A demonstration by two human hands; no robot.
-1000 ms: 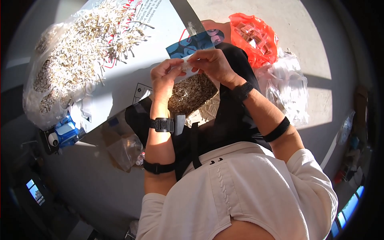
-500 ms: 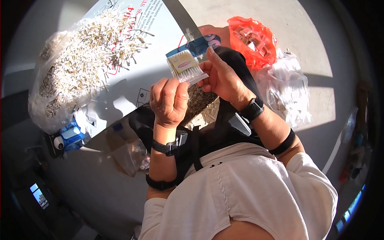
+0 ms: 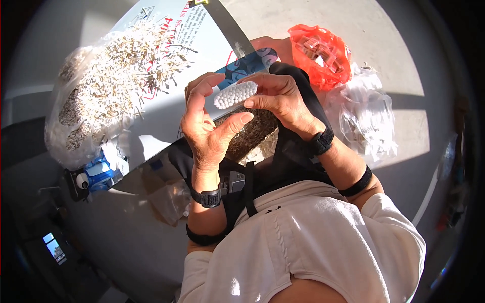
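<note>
A small clear pack of cotton swabs [image 3: 235, 95] is turned so that its white tips face up. My right hand [image 3: 287, 103] grips the right end of it between thumb and fingers. Around the other end my left hand [image 3: 204, 118] is open, its thumb and fingers spread well apart; whether a fingertip touches the pack I cannot tell. Beneath both hands, between my legs, lies a dark brownish mass of swabs or sticks [image 3: 255, 135], partly hidden by my hands.
Loose cotton swabs [image 3: 136, 60] spill from a clear plastic bag [image 3: 58, 136] on the white printed tabletop [image 3: 154, 118]. A blue object [image 3: 98, 171] sits by the near left corner. On the floor at right are a red plastic bag [image 3: 298, 55] holding small packs and whitish plastic bags [image 3: 371, 118].
The pack has been tipped from its labelled face to its swab tips. My left hand has let go of its lower edge and opened; my right hand has shifted its grip.
</note>
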